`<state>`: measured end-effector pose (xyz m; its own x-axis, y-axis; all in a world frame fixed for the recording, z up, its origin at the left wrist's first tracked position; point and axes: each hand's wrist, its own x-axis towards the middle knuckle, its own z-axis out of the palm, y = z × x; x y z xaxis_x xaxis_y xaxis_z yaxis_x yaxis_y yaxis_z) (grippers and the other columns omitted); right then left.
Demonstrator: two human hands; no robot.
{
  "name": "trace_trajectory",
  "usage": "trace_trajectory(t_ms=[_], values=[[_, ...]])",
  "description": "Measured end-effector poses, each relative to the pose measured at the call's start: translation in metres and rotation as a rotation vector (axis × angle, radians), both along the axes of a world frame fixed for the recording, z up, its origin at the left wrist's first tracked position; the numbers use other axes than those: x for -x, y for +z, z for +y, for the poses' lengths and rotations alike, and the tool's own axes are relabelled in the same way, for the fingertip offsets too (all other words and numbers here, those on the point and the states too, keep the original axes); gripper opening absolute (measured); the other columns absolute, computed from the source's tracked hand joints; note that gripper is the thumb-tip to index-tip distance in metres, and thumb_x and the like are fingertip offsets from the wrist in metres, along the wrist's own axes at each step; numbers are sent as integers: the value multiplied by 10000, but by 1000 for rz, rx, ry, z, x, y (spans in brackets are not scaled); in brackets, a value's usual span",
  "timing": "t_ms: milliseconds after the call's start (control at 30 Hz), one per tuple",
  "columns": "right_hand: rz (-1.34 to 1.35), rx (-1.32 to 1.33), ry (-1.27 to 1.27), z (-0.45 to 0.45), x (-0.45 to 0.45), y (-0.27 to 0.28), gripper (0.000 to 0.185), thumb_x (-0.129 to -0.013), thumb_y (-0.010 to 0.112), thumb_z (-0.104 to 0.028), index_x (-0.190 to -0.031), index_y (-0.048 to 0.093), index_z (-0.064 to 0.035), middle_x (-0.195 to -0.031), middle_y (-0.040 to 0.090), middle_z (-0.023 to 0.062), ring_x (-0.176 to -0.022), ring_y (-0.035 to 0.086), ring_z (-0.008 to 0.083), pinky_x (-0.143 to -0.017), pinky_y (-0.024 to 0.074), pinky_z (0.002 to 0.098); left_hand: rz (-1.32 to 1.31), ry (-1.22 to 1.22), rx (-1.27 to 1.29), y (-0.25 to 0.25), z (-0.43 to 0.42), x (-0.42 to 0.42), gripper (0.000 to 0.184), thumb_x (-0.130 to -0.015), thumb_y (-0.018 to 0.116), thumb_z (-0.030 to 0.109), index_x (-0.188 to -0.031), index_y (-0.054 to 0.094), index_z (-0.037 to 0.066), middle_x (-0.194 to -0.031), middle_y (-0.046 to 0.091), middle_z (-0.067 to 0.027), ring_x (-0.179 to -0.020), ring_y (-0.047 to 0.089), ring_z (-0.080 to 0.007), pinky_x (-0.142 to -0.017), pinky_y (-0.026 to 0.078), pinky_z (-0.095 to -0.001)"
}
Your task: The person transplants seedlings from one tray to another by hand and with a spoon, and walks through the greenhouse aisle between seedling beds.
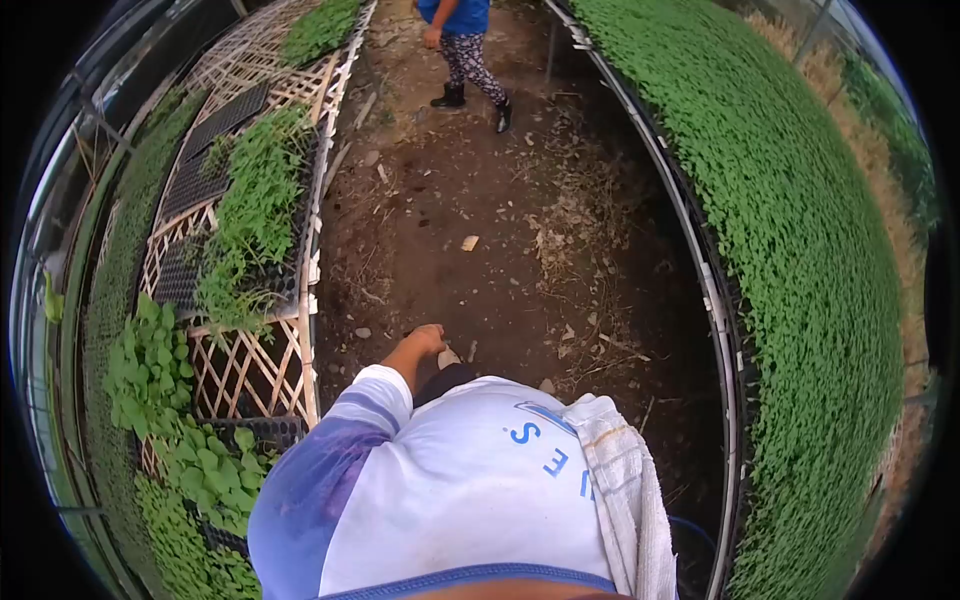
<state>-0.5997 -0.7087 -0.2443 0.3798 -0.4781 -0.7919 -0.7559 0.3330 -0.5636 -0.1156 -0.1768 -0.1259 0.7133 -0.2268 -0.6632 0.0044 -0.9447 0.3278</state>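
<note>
My left hand [428, 338] hangs low in front of my body, over the dirt path [440, 280]. Its fingers point down and away, too small and foreshortened to show whether they are curled or what they hold, if anything. Just beside it, the light tip of my shoe [448, 357] shows below dark trousers. Nearest on that side is the slatted bamboo bench [250, 375]. My right hand is out of view; a white towel [630, 490] hangs over that side of my shirt.
Dense green seedlings [800, 250] fill a long bench along the right, edged by a metal rail [712, 290]. Leafy plants [255, 200] and black seedling trays [200, 180] sit on the left bench. Ahead on the path, another person [470, 50] in dark boots is walking.
</note>
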Motion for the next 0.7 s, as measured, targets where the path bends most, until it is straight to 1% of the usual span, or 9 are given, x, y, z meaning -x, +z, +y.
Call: trace_trajectory(t_ms=[67, 133, 233, 300, 333, 467, 567, 600, 700], values=[[7, 123, 344, -33, -45, -27, 216, -930, 566, -229, -1027, 675, -70, -741, 619, 56, -600, 663, 233, -485, 543, 342, 65, -98, -80, -15, 39, 4, 532, -831, 711, 357, -1246, 639, 32, -1274, 627, -208, -1182, 609, -349, -990, 488, -423], [-12, 250, 646, -51, -104, -42, 205, -932, 567, -230, -1020, 672, -77, -773, 632, 61, -603, 661, 227, -489, 541, 337, 72, -28, -127, -53, 88, 23, 474, -856, 683, 384, -1153, 690, 14, -1229, 646, -213, -1166, 610, -366, -976, 491, -436], [50, 139, 488, -7, -218, 46, 214, -935, 570, -236, -1017, 671, -66, -765, 646, 56, -618, 669, 204, -484, 532, 323, 132, 21, -197, -83, 150, 66, 469, -883, 652, 399, -1132, 701, 5, -1254, 633, -215, -1191, 597, -368, -1000, 479, -453], [66, 140, 528, 7, -286, 58, 226, -940, 565, -239, -1023, 668, -56, -766, 656, 56, -629, 678, 190, -479, 521, 305, 294, 268, -187, -104, 182, 94, 377, -859, 660, 307, -1098, 720, 21, -1244, 639, -219, -1177, 604, -389, -950, 505, -469], [37, 155, 629, 18, -317, 65, 228, -941, 567, -236, -1032, 668, -52, -772, 658, 58, -620, 677, 192, -478, 520, 301, 244, 144, -222, -109, 193, 105, 337, -841, 667, 257, -1083, 730, 31, -1212, 653, -226, -1149, 614, -419, -911, 518, -495], [-45, 187, 797, 84, -442, 86, 243, -938, 599, -239, -1065, 678, -47, -791, 677, 70, -600, 678, 186, -466, 505, 298, 412, 228, -159, -160, 235, 128, 387, -855, 667, 303, -1096, 714, 4, -1216, 648, -236, -1144, 608, -445, -931, 516, -481], [-109, 275, 972, 139, -520, 109, 240, -930, 620, -239, -1052, 693, -46, -803, 694, 81, -578, 671, 178, -464, 496, 297, 364, 312, -157, -102, 230, 93, 463, -874, 658, 357, -1159, 681, -7, -1257, 625, -240, -1177, 597, -418, -972, 500, -461], [-117, 301, 1029, 153, -535, 114, 239, -928, 627, -239, -1048, 697, -45, -807, 700, 85, -571, 669, 175, -464, 493, 297, 291, 318, -86, -103, 235, 83, 352, -867, 671, 341, -1049, 725, 45, -1002, 716, -198, -899, 708, -356, -781, 539, -487], [-101, 431, 1236, 197, -581, 131, 229, -926, 612, -220, -1026, 709, -39, -788, 705, 91, -581, 676, 168, -467, 496, 304, 54, 258, -58, -112, 240, 36, 347, -855, 649, 362, -991, 727, 52, -975, 711, -209, -890, 687, -372, -770, 527, -470]])
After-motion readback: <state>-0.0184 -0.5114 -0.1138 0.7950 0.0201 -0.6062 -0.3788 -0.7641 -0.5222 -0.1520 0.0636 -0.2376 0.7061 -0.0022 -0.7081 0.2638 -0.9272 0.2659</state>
